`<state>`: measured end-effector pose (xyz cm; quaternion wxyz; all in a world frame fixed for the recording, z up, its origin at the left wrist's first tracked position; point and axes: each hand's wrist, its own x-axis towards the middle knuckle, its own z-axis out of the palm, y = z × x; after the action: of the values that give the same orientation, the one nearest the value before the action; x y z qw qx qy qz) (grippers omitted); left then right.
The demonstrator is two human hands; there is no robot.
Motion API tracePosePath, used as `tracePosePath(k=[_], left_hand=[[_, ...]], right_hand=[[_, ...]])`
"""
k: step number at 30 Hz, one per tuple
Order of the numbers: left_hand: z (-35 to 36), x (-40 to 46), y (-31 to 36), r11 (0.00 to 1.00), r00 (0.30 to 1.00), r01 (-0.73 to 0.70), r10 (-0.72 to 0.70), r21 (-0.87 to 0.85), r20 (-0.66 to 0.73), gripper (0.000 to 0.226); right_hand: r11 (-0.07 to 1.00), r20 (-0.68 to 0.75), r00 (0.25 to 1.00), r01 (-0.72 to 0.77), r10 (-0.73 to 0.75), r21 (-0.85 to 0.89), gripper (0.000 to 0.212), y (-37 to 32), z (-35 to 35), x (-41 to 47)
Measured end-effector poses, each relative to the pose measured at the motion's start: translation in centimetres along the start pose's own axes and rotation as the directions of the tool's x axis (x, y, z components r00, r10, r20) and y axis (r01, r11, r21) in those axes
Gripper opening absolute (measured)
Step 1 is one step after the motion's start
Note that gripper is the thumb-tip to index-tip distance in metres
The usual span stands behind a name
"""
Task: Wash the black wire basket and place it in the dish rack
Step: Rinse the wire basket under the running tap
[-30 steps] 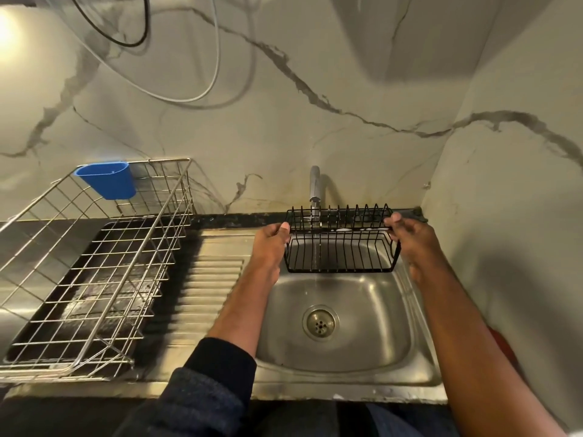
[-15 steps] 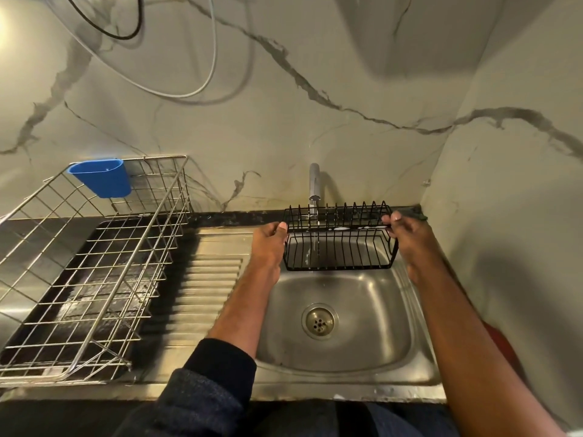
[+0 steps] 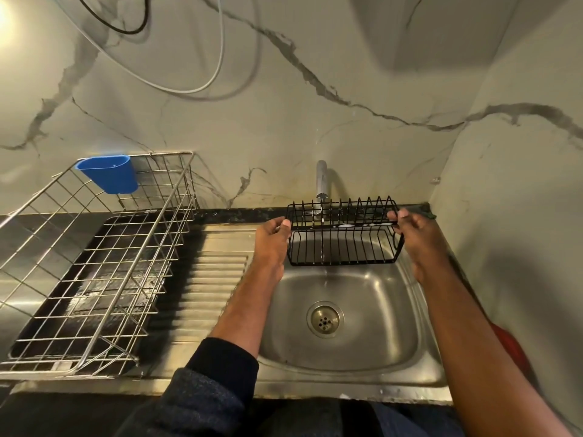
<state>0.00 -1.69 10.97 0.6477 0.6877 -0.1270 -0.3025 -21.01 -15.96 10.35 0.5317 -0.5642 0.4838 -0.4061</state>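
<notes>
The black wire basket (image 3: 345, 247) hangs above the back of the steel sink (image 3: 394, 310), right under the tap (image 3: 321, 179). A thin stream of water runs through it into the basin. Traces of white foam sit on its upper wires. My left hand (image 3: 271, 244) grips its left end and my right hand (image 3: 416, 234) grips its right end. The silver wire dish rack (image 3: 104, 257) stands on the counter at the left, apart from the basket.
A blue plastic cup (image 3: 110, 176) hangs on the rack's back rim. A ribbed drainboard (image 3: 214, 279) lies between rack and sink. The marble wall closes in on the right. Something red (image 3: 511, 348) shows low beside my right arm. Cables hang on the wall above.
The basket has stayed under the tap, held at both ends, with only a slight shift. Water now visibly runs through it.
</notes>
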Motion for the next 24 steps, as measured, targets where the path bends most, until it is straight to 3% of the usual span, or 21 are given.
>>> tracePosePath(k=[16, 24], left_hand=[[-0.1, 0.7, -0.9, 0.998, 0.998, 0.066, -0.066, 0.016, 0.013, 0.027], [-1.1, 0.4, -2.4, 0.997, 0.986, 0.032, -0.043, 0.069, 0.162, 0.020]], right_hand=[[1.000, 0.000, 1.000, 0.029, -0.029, -0.006, 0.028, 0.2, 0.0, -0.3], [0.998, -0.039, 0.999, -0.020, 0.018, -0.054, 0.021, 1.3, -0.5, 0.0]])
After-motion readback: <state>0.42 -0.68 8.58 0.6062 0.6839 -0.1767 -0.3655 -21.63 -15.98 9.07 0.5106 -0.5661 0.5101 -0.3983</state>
